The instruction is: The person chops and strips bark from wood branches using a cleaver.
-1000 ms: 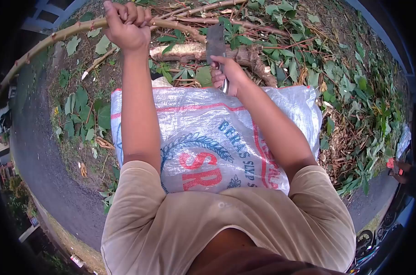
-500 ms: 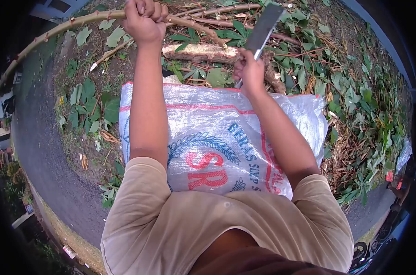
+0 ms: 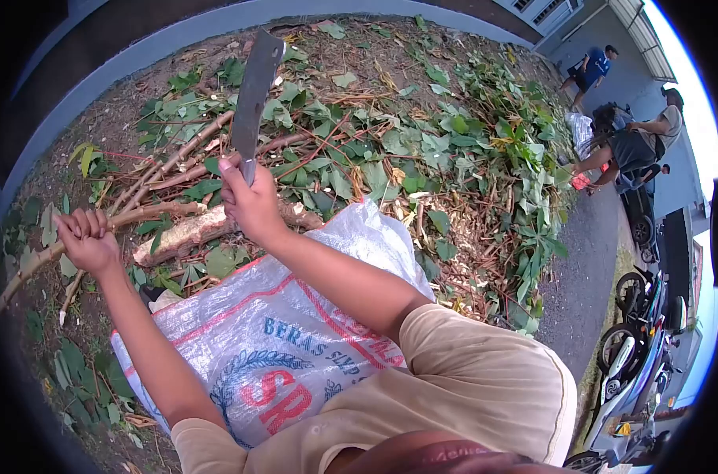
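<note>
My left hand [image 3: 90, 239] is closed around a long brown branch [image 3: 149, 212] whose cut end lies toward the middle of the view. In my right hand [image 3: 250, 197] a wide-bladed cleaver [image 3: 256, 91] is gripped by its handle, blade pointing up and away from me. Below the branch, a thick log [image 3: 186, 234] with chopped, pale wood lies on the ground, its right part behind my right hand. A white woven rice sack [image 3: 244, 340] with red and blue print is spread over my lap.
Cut leaves [image 3: 422, 142] and wood chips [image 3: 477, 225] litter the ground ahead and right. More thin branches [image 3: 181, 150] lie beyond the log. Two people, one in a blue shirt [image 3: 594, 67], one bending [image 3: 635, 146], are at the far right. Motorcycles [image 3: 623, 371] stand beside the road.
My view has swung to the right, bringing the people and motorcycles into sight. The cleaver is now held more upright. My left hand still grips the branch.
</note>
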A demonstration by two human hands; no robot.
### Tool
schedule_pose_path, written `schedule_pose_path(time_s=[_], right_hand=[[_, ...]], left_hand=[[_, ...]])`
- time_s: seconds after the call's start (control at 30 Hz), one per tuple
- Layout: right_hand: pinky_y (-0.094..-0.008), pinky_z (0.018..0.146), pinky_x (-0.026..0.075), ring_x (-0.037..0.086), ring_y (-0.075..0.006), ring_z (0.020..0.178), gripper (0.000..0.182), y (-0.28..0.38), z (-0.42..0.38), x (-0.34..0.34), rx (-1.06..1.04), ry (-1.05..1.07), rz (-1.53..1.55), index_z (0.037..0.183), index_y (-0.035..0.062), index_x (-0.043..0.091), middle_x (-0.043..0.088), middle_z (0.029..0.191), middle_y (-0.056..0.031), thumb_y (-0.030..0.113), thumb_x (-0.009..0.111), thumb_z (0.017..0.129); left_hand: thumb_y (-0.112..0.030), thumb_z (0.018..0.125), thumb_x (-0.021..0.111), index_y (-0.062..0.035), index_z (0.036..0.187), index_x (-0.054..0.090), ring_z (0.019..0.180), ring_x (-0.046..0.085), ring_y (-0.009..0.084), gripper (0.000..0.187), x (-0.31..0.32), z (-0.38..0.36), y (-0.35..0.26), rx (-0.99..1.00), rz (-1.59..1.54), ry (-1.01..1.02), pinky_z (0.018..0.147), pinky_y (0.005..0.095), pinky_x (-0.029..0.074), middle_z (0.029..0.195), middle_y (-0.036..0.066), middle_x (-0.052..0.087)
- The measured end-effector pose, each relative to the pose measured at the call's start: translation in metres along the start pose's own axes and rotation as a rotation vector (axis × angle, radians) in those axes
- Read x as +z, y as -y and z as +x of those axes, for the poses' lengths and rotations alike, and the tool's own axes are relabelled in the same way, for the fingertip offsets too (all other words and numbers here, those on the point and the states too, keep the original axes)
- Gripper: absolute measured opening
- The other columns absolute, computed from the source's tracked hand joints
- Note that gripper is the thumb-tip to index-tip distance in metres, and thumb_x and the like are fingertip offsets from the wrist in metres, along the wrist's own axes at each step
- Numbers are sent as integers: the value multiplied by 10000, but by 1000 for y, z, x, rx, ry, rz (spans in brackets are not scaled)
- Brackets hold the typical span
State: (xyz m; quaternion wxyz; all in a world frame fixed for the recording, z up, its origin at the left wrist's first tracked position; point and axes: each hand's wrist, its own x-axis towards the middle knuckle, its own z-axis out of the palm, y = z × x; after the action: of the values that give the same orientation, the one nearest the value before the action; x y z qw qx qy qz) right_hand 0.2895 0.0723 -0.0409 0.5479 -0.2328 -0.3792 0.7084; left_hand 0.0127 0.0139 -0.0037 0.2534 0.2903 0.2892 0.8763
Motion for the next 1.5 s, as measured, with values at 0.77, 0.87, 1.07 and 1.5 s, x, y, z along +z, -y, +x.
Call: schedule_pose_path(time_s=[0.77,0.87,1.07,1.5], right_hand=[[-286,406,366,383,-87,461,239,-90,-10,-45,691,-271,108,923,107,525,428,609,37,306,615,1022],[-259,430,337,376,-76,484,284,-62,-17,-37,782,-174,15,974,97,494,395,616,46,352,594,1048],[-259,446,300,403,-57,495,434,4,3,-49,735,435,-817,970,75,656,446,620,61,507,675,1000],[-333,580,510,621,-170,611,686,-11,3,-79,1073,952,-1292,1061,37,790,637,698,-63,685,585,966]], left_hand=[[-508,1111,358,-177,687,342,494,240,172,538,-137,27,42,2,-51,-509,477,350,269,576,-14,292],[-549,1102,358,-181,754,281,508,246,167,513,-173,20,57,-50,-73,-692,448,325,246,634,-7,278],[-566,1092,362,-187,823,294,538,240,156,470,-174,28,0,208,-155,-805,475,318,288,684,-12,265],[-561,1119,296,-175,778,361,506,315,155,519,-160,-1,-47,226,-229,-743,582,351,408,593,-14,342]])
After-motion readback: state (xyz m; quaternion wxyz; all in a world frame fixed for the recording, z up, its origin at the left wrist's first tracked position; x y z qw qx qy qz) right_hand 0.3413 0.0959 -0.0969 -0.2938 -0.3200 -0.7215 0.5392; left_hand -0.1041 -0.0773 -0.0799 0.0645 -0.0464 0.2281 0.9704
